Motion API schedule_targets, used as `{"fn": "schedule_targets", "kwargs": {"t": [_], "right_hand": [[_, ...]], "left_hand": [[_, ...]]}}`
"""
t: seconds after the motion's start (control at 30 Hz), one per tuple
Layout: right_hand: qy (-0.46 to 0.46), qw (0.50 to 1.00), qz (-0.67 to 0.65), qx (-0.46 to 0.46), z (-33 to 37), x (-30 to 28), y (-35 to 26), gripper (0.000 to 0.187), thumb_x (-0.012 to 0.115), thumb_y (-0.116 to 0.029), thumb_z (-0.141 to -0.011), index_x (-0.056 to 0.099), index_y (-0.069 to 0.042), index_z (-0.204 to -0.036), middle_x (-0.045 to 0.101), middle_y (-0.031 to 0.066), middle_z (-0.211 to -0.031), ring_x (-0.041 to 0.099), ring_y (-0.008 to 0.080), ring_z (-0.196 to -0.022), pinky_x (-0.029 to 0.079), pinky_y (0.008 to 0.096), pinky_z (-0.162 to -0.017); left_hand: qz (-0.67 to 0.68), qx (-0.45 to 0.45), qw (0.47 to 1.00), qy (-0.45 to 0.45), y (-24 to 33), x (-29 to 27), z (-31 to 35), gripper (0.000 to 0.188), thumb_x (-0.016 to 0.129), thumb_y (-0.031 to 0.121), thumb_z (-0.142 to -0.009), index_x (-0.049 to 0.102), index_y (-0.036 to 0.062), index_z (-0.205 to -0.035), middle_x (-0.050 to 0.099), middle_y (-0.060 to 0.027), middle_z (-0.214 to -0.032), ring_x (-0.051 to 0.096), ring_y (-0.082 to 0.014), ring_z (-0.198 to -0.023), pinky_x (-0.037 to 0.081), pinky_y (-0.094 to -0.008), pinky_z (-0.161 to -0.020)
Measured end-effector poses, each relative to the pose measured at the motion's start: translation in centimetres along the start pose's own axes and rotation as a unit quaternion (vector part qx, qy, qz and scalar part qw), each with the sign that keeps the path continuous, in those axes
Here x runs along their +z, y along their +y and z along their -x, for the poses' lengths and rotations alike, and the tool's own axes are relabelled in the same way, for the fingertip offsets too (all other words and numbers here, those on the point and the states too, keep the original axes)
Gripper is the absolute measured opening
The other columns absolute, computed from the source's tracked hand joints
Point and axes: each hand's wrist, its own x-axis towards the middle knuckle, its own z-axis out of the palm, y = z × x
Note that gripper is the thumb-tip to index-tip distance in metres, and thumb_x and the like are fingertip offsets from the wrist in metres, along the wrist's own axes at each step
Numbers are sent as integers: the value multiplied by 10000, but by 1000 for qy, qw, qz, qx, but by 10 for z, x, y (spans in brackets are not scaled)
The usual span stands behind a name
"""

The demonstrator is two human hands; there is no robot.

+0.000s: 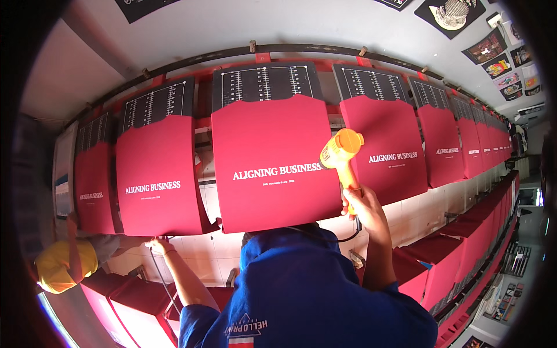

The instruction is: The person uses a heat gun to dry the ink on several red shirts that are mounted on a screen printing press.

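In my right hand point(366, 207) is a yellow heat gun point(342, 152), gripped by its handle. Its nozzle points left, over the right edge of a red T-shirt point(270, 139) with white print. That shirt lies flat on a black printing board point(264, 81) with white ruled marks. From the gun's handle a black power cord point(325, 238) loops down towards my body. My left hand point(159, 245) is closed around the black cord, low by the bottom edge of another red T-shirt point(155, 168) to the left.
More boards with red shirts point(391, 148) run in a row to both sides, along a dark rail point(203, 56). A second row of red shirts point(432, 264) stands behind me. At the left works another person in yellow point(67, 267). Printed pictures point(449, 14) hang on the wall.
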Motion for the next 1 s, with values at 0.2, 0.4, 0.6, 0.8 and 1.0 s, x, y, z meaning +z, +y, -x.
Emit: {"fn": "schedule_targets", "kwargs": {"t": [0.2, 0.4, 0.6, 0.8, 1.0], "right_hand": [[11, 1000, -5, 10, -3, 0, 10, 263, 576, -302, -969, 569, -39, -978, 597, 27, -766, 605, 116, -590, 458, 235, -464], [3, 1000, -3, 1, -5, -5, 18, 249, 579, -270, -963, 559, -28, -1014, 600, 39, -768, 606, 118, -585, 460, 235, -458], [8, 1000, -16, 23, 1, -12, 17, 264, 622, -292, -943, 581, -35, -987, 586, 9, -749, 602, 104, -608, 448, 235, -491], [-40, 998, -45, 19, -4, -15, 20, 247, 614, -274, -951, 573, -33, -990, 584, 13, -746, 596, 102, -595, 451, 236, -486], [-38, 999, -8, 12, -3, 2, 12, 237, 632, -279, -936, 585, -49, -967, 587, 5, -745, 599, 95, -605, 452, 230, -490]], "left_hand": [[-73, 103, 992, 5, -15, 43, 6, 533, 298, 407, -1036, 572, -49, -1013, 685, -177, -903, 653, -260, -717, 551, -345, -602], [-90, 151, 984, 26, -29, 48, 5, 533, 303, 409, -1034, 573, -49, -1016, 687, -179, -904, 655, -263, -720, 551, -350, -607], [-100, 169, 980, 36, -36, 44, 6, 533, 308, 412, -1032, 574, -49, -1019, 688, -180, -905, 658, -267, -724, 552, -354, -612], [-105, 177, 977, 49, -40, 41, 5, 533, 313, 415, -1030, 575, -49, -1021, 689, -181, -907, 660, -270, -727, 553, -358, -617], [-112, 186, 975, 57, -39, 42, 6, 533, 318, 417, -1028, 576, -50, -1024, 691, -183, -908, 663, -273, -730, 553, -363, -622]]}}
